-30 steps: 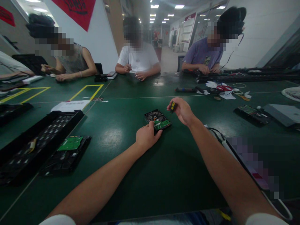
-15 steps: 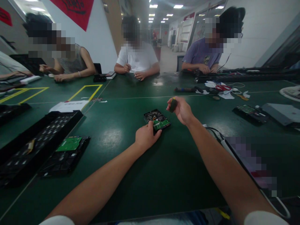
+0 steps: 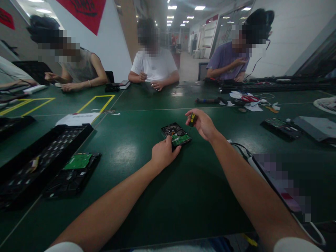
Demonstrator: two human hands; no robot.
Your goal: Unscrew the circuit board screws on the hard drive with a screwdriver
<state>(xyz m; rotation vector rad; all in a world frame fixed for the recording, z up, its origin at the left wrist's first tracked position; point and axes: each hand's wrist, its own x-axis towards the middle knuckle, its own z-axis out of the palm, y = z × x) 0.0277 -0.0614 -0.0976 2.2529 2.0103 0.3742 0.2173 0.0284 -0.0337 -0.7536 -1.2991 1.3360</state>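
A hard drive [image 3: 171, 128] lies on the green table with its circuit board facing up. My left hand [image 3: 163, 153] grips its near edge, fingers over the side and thumb along the front. Just right of the drive, my right hand [image 3: 204, 123] is closed around the black and yellow handle of a screwdriver [image 3: 193, 120]. Its thin shaft points down beside the drive's right corner; whether the tip touches the drive I cannot tell.
At left stand a long black tray [image 3: 47, 150] and another hard drive [image 3: 75, 175]. To the right lie a third drive [image 3: 280, 127], a grey box [image 3: 316, 127] and a cabled device [image 3: 275, 178]. Tools and paper scraps [image 3: 253, 105] lie farther back. Three people sit opposite.
The screwdriver in my right hand has turned, so its yellow markings and shaft now show. My left hand and the drive have stayed put. The person at right has raised a hand.
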